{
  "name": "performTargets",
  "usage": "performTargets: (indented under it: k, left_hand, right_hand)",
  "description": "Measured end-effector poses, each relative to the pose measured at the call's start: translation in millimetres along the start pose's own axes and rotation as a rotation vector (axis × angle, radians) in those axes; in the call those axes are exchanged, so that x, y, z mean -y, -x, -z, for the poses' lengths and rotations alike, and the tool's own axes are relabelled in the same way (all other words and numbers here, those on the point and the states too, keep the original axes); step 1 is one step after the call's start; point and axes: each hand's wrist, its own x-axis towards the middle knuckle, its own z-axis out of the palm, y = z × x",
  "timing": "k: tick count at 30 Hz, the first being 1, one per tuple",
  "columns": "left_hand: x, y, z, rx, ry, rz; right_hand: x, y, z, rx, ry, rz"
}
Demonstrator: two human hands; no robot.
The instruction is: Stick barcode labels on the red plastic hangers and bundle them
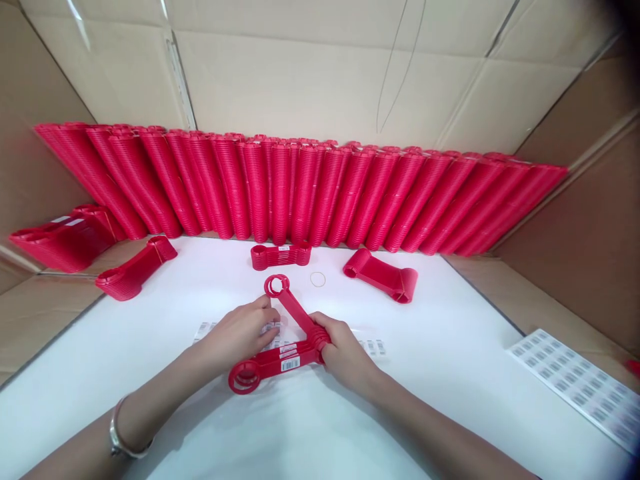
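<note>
My right hand (344,347) is closed around the joined ends of several flat red plastic pieces (296,312) with a ring at each end. They fan out to the left: one arm points up and away, while a lower bunch bears white barcode labels (290,364). My left hand (245,328) is beside the fan, over a sheet of barcode labels (373,347) lying partly beneath the hands and pieces. Its fingers are curled close together near the sheet; whatever is between the fingertips is too small to make out.
Tall stacks of red pieces (305,193) line the cardboard back wall. Bundles lie at left (135,270), centre (281,256) and right (381,275), with a labelled stack (67,243) at far left. A rubber band (318,279) and a thick label stack (580,380) are on the table.
</note>
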Motion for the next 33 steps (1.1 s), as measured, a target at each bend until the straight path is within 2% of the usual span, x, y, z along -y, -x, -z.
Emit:
performTargets:
  k: [5, 8, 11, 14, 21, 33]
  left_hand:
    - [-4.5, 1.7, 5.4, -0.034, 0.084, -0.013]
    - [-12.1, 4.4, 12.5, -0.063, 0.332, 0.015]
    - [-20.7, 4.7, 15.0, -0.078, 0.656, 0.118]
    - [-25.7, 2.3, 11.7, -0.085, 0.817, 0.198]
    - [-27.7, -1.5, 6.6, -0.149, 0.912, 0.243]
    - [-31.5, -1.3, 2.7, -0.176, 0.869, 0.255]
  right_hand:
    - [-2.3, -0.3, 0.7, -0.007, 0.031, 0.029]
    - [-2.2, -0.9, 0.8, -0.018, 0.054, 0.037]
    - [-1.1, -0.4, 0.8, -0.022, 0.056, 0.045]
    - [0.3, 1.0, 1.0, -0.026, 0.05, 0.046]
    - [2.2, 1.6, 1.2, -0.019, 0.038, 0.057]
    - [1.7, 2.6, 1.6, -0.023, -0.045, 0.056]
